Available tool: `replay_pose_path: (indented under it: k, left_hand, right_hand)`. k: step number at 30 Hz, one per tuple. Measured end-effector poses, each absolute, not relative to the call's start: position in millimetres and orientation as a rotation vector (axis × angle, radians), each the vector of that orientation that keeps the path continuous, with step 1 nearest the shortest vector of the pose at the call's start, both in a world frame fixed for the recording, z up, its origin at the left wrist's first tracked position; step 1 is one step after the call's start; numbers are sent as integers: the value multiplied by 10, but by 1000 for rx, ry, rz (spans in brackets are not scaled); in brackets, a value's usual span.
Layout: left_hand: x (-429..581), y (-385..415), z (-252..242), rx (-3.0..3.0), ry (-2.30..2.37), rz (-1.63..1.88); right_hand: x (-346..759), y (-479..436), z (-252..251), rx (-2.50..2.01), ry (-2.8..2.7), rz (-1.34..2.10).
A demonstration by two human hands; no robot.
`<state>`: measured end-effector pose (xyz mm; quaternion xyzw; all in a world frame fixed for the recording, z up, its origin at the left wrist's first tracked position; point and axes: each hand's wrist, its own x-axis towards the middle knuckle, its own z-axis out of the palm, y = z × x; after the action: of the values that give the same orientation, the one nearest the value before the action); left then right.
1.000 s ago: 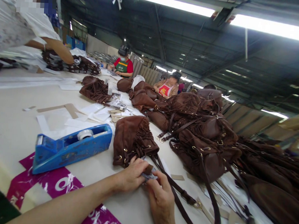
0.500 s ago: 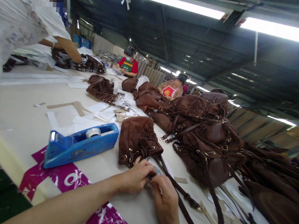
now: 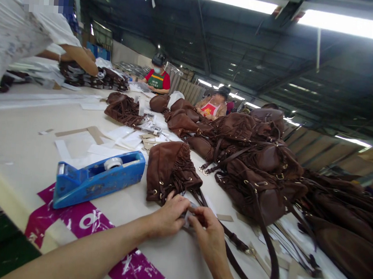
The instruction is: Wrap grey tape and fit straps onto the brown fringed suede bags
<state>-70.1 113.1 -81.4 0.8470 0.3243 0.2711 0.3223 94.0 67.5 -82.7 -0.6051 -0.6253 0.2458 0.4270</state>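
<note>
A brown fringed handbag [image 3: 163, 165] with gold eyelets lies on the table just beyond my hands. My left hand [image 3: 170, 217] is closed at the bag's lower edge, its fingers wrapped round a small piece of greyish-white wrapping [image 3: 188, 218]. From the other side my right hand [image 3: 211, 232] pinches the same wrapping between thumb and fingers. What lies inside it is hidden; it appears to be around part of the bag's strap. The brown strap [image 3: 272, 260] with a gold buckle loops out to the right, past my right hand.
A blue tape dispenser [image 3: 99, 180] stands to the left on a purple printed sheet [image 3: 91, 222]. Many brown bags [image 3: 260, 168] are heaped at the right. Paper and card strips [image 3: 94, 134] litter the table. A co-worker [image 3: 20, 35] leans in at far left; two others sit beyond.
My right hand has turned and its fingers have shifted upward at the wrapping, so more of the pale piece shows. My left hand stays nearly in place. The view has shifted slightly.
</note>
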Motion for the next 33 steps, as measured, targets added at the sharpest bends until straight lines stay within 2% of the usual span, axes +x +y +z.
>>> replay_pose_path:
  k: [3,11,17,24,33]
  left_hand:
    - [-685,1124,-806,2219,878,729]
    - [-672,1140,-720,2271,885,696]
    - [-670,1217,-605,2369,874,597]
    - [-622,1288,-584,2081,1071,461]
    - [-651,1301,-641,2110,995,418]
  right_hand:
    - [946,662,-801,-1444,-1715,447]
    - [1005,756,-775,-1116,-2168,-264]
    - [1065,833,-802,-1066,-2119,-275]
    - [1035,845,-830,-1048,-2121,-269]
    - [1033,693,-812,-964,-2252,-273]
